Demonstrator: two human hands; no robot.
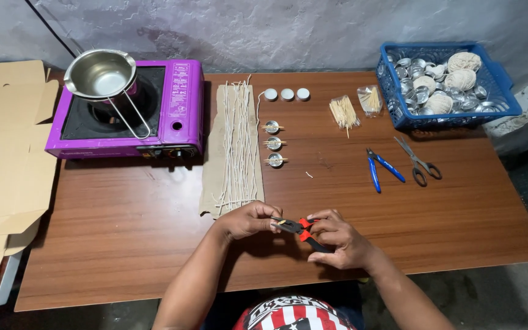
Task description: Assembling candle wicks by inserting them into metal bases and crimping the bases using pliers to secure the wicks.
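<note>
indoors, wooden table, grey wall, purple stove

Three round white candles sit in a row. Three small silver cups hold sticks. Three cream string balls fill the blue plastic basket.

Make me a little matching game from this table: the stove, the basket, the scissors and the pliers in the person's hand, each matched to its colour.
Things:
1. stove
2. basket
3. scissors
4. pliers in the right hand

Colours:
A. blue
B. red and black handles
C. purple
D. grey metal, dark handles

Pairs: 1-C, 2-A, 3-D, 4-B
</note>
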